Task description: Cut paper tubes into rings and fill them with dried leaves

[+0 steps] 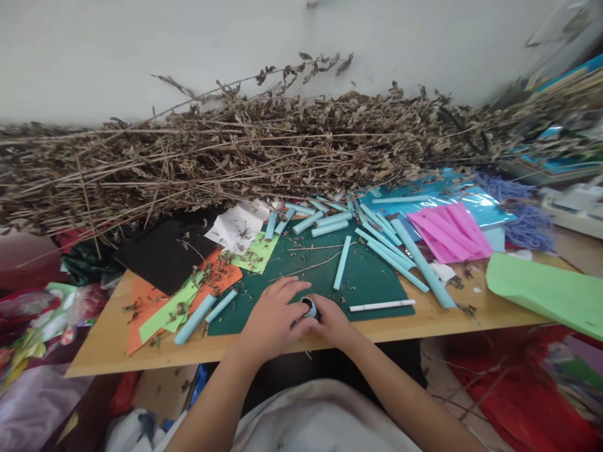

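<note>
Close to the table's front edge, both hands meet around a short light-blue paper tube (309, 307), its open end facing up with a dark inside. My right hand (331, 321) is closed around the tube's far side. My left hand (279, 314) pinches it between thumb and index finger, while the other fingers stretch forward over the mat. Much of the tube is hidden by the fingers. Beneath them lies a dark green cutting mat (306, 257). A white stick with pale marks (381, 306) rests right of my right hand, and a blue paper roll (342, 262) lies beyond.
Several more blue rolls (426, 263) are scattered at the back and right. Dried leafy stalks (282, 144) heap along the wall. Black paper (164, 251), orange paper (136, 307), pink sheets (450, 232) and a green sheet (541, 289) lie on the wooden table (103, 345).
</note>
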Available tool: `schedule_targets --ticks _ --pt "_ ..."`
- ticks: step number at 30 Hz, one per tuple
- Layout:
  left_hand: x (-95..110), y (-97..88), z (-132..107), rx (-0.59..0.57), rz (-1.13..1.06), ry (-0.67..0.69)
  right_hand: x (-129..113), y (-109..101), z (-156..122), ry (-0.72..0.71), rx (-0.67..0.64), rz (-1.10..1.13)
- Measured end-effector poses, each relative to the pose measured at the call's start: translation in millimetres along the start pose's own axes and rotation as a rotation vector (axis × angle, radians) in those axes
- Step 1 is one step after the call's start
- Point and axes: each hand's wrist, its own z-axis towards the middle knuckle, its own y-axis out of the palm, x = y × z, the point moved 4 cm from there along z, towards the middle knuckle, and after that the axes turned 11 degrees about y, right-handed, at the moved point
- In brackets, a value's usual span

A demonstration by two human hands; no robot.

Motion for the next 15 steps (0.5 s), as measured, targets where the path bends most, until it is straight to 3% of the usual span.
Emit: schedule_targets --ticks 4,6,8,12,15 --pt "-3.5 -6.8 -7.8 0.162 -0.155 0.102 -3.0 -3.5 -0.5 0.001 0.008 0.007" --pt "-8.6 -5.5 -10.6 0.265 -0.286 0.088 -2.9 -4.4 -0.5 0.004 0.016 0.008" --pt "-13.3 2.6 -10.0 0.316 -0.412 0.029 -2.3 -2.9 -0.3 -0.008 0.018 -0.005" --pt "-9.3 28.6 -0.6 0.291 -0.600 0.022 -3.2 1.4 -3.2 -0.051 0.011 -0.063" --pt "-5.5 38.4 1.6 0.391 -0.670 0.039 -9.9 -10.5 -13.9 -0.119 0.080 -0.267"
